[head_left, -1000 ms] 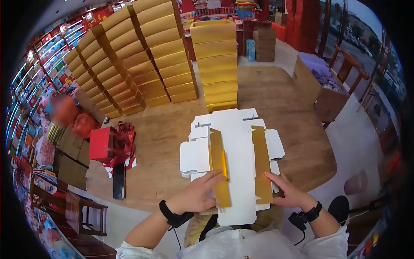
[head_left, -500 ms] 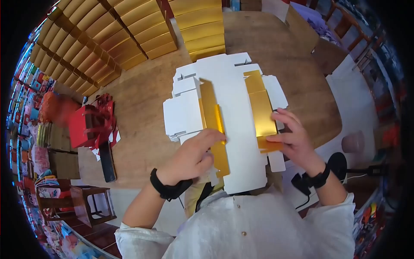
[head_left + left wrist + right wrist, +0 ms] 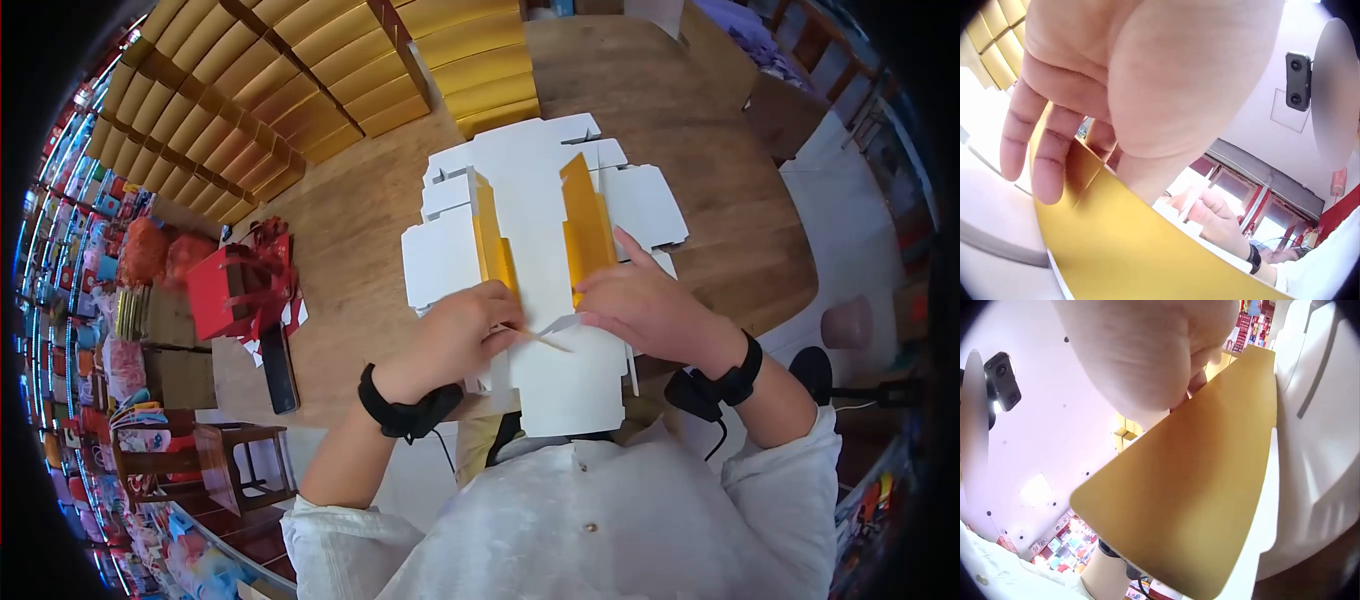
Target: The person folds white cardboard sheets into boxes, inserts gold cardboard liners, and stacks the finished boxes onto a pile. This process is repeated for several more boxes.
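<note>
A cardboard box blank (image 3: 525,215), white inside and gold outside, lies on a pile of similar white blanks. Its two long gold side walls (image 3: 590,225) stand partly raised. At the left wall's near end, my left hand (image 3: 455,335) grips the cardboard, fingers bent over the gold panel (image 3: 1122,244) in the left wrist view. Around the near end of the right wall, my right hand (image 3: 655,308) holds the gold panel (image 3: 1191,469). Narrow end flaps (image 3: 548,335) angle inward between the hands. Beyond them the white near panel (image 3: 570,390) extends toward the person's body.
Tall stacks of gold boxes (image 3: 470,60) rise at the table's back. On the left of the wooden table (image 3: 350,330) are a red box (image 3: 220,290) and a dark phone (image 3: 280,370). A carton with purple stuff (image 3: 745,45) stands at the right.
Both gold walls have come up from lying folded outward. The right hand has moved inward from spread fingers to holding its wall, and the end flaps now turn inward. The head view has tilted down.
</note>
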`<move>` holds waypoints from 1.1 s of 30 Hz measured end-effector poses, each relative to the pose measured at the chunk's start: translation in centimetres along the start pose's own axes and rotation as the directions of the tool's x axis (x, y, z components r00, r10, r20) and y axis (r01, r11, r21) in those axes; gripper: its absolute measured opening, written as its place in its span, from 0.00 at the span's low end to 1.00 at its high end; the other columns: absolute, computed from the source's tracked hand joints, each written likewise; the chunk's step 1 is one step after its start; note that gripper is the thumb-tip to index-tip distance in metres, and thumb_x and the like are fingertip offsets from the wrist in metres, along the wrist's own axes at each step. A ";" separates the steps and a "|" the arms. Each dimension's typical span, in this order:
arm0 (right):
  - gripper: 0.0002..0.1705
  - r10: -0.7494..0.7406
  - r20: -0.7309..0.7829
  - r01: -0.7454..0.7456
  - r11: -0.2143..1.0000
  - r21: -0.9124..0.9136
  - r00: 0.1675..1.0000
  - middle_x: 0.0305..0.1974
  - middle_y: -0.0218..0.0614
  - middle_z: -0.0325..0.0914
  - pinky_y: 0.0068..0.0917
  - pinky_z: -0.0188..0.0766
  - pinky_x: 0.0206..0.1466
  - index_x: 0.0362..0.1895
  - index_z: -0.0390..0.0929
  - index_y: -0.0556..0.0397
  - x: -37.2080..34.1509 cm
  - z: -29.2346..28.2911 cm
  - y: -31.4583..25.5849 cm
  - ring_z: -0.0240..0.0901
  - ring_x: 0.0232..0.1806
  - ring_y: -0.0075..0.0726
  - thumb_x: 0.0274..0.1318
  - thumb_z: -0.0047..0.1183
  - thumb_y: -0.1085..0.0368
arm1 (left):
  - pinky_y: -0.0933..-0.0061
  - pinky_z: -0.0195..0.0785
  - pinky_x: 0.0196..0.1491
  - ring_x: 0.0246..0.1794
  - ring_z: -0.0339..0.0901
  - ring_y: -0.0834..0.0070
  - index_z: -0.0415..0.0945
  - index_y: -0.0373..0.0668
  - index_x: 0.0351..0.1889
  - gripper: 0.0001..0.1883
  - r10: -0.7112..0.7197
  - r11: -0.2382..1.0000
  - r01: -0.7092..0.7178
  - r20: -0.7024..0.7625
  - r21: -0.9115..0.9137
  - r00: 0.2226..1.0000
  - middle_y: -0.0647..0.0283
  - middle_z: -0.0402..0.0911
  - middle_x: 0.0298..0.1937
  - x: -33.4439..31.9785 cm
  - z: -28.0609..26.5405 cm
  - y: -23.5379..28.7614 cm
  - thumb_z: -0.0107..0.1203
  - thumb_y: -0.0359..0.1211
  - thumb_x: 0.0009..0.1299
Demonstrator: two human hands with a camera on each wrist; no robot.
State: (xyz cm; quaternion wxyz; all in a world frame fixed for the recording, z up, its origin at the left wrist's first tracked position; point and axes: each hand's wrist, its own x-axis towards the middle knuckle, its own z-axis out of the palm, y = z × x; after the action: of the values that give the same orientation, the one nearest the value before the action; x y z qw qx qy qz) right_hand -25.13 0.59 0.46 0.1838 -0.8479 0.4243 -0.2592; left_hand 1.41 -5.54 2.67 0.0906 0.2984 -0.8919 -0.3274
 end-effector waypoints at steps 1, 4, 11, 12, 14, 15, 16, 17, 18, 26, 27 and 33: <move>0.10 -0.031 0.002 0.031 1.000 0.008 1.000 0.36 0.28 0.81 0.59 0.42 0.79 0.35 0.81 0.46 0.5 0.0 -0.2 0.78 0.50 0.34 0.68 0.51 0.59 | 0.67 0.75 0.43 0.38 0.80 0.61 0.82 0.36 0.39 0.06 -0.007 1.000 0.007 0.002 0.000 1.000 0.57 0.80 0.44 0.0 -0.6 -0.2 0.61 0.24 0.64; 0.10 -0.069 0.045 0.067 0.997 0.048 0.997 0.33 0.28 0.80 0.61 0.43 0.78 0.33 0.80 0.46 2.2 -0.5 -0.8 0.78 0.45 0.35 0.68 0.49 0.61 | 0.65 0.75 0.42 0.38 0.79 0.58 0.83 0.36 0.37 0.05 0.032 0.996 -0.038 0.073 0.083 0.997 0.57 0.81 0.38 0.0 -1.7 -0.5 0.64 0.26 0.64; 0.11 -0.079 0.249 0.138 0.963 -0.231 0.965 0.25 0.30 0.77 0.59 0.48 0.77 0.28 0.77 0.45 5.5 -1.0 -1.6 0.79 0.37 0.39 0.66 0.49 0.63 | 0.62 0.74 0.41 0.37 0.79 0.57 0.82 0.35 0.34 0.05 0.082 0.984 -0.078 -0.016 0.157 0.997 0.57 0.81 0.35 -0.5 -2.2 -1.9 0.63 0.27 0.64; 0.11 -0.081 0.228 0.138 0.959 -0.246 0.970 0.25 0.31 0.77 0.58 0.50 0.76 0.28 0.77 0.46 5.7 -1.0 -1.3 0.79 0.36 0.39 0.65 0.49 0.63 | 0.62 0.74 0.41 0.37 0.79 0.57 0.81 0.35 0.34 0.04 0.078 0.987 -0.072 -0.038 0.146 0.996 0.57 0.80 0.35 -0.5 -2.2 -2.1 0.63 0.26 0.64; 0.11 -0.086 0.215 0.141 0.956 -0.256 0.973 0.24 0.32 0.77 0.57 0.51 0.76 0.27 0.77 0.46 6.1 -0.8 -1.3 0.79 0.34 0.40 0.64 0.50 0.63 | 0.62 0.74 0.41 0.37 0.79 0.57 0.81 0.35 0.33 0.04 0.086 0.985 -0.078 -0.048 0.152 0.995 0.57 0.80 0.34 -0.7 -2.2 -2.4 0.63 0.26 0.64; 0.10 -0.063 0.266 0.140 0.949 -0.282 0.962 0.23 0.32 0.77 0.57 0.53 0.76 0.27 0.77 0.46 6.2 -0.8 -1.4 0.79 0.34 0.40 0.63 0.50 0.64 | 0.61 0.74 0.41 0.37 0.79 0.57 0.81 0.35 0.33 0.04 0.099 0.983 -0.089 -0.052 0.161 0.994 0.57 0.80 0.34 -0.7 -2.2 -2.5 0.64 0.26 0.63; 0.10 -0.037 0.316 0.139 0.941 -0.307 0.948 0.22 0.33 0.76 0.56 0.54 0.75 0.26 0.77 0.46 6.3 -0.8 -1.5 0.79 0.33 0.41 0.62 0.51 0.65 | 0.61 0.74 0.41 0.37 0.79 0.57 0.81 0.35 0.33 0.04 0.096 0.984 -0.087 -0.054 0.155 0.994 0.57 0.80 0.34 -0.7 -2.2 -2.6 0.64 0.26 0.63; 0.10 -0.035 0.322 0.139 0.942 -0.306 0.946 0.22 0.33 0.76 0.56 0.54 0.75 0.26 0.77 0.46 6.2 -0.4 -1.3 0.79 0.33 0.41 0.62 0.51 0.65 | 0.61 0.74 0.40 0.36 0.79 0.57 0.81 0.35 0.33 0.04 0.101 0.980 -0.089 -0.059 0.176 0.993 0.57 0.80 0.34 -0.6 -2.1 -2.7 0.63 0.26 0.64; 0.09 -0.045 0.313 0.143 0.944 -0.299 0.949 0.22 0.33 0.77 0.56 0.54 0.75 0.26 0.76 0.47 6.0 0.1 -1.1 0.79 0.32 0.41 0.60 0.51 0.66 | 0.61 0.74 0.40 0.36 0.79 0.56 0.81 0.35 0.33 0.04 0.107 0.976 -0.093 -0.064 0.199 0.992 0.57 0.80 0.34 -0.6 -1.9 -2.8 0.63 0.26 0.64; 0.06 -0.014 0.325 0.177 0.860 -0.478 0.946 0.22 0.33 0.75 0.52 0.54 0.77 0.26 0.74 0.48 5.3 1.0 -1.1 0.79 0.32 0.39 0.55 0.49 0.70 | 0.61 0.74 0.40 0.36 0.80 0.55 0.80 0.36 0.37 0.05 -0.045 0.976 0.057 -0.064 0.208 0.997 0.56 0.80 0.35 -0.5 -0.9 -2.3 0.61 0.27 0.65; 0.06 -0.044 0.314 0.197 0.858 -0.475 0.948 0.22 0.33 0.74 0.51 0.55 0.77 0.25 0.73 0.47 5.1 1.2 -1.2 0.79 0.32 0.39 0.55 0.49 0.70 | 0.61 0.75 0.40 0.37 0.80 0.55 0.81 0.36 0.40 0.07 -0.085 0.961 0.088 -0.025 0.262 0.996 0.56 0.81 0.37 -0.4 -0.7 -2.2 0.61 0.27 0.65; 0.06 -0.028 0.332 0.192 0.859 -0.474 0.943 0.21 0.32 0.74 0.48 0.56 0.76 0.25 0.72 0.47 5.2 1.3 -0.7 0.79 0.32 0.39 0.55 0.48 0.71 | 0.58 0.74 0.45 0.42 0.79 0.54 0.78 0.37 0.47 0.12 0.076 0.997 -0.076 0.006 -0.018 0.997 0.55 0.79 0.44 -2.1 -3.3 -2.1 0.57 0.31 0.68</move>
State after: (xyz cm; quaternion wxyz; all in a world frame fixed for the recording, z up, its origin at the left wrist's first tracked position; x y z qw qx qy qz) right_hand -21.29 -3.08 1.29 0.0078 -0.9197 0.3924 -0.0124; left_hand 5.27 -7.39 3.95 0.1025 0.2621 -0.9001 -0.3326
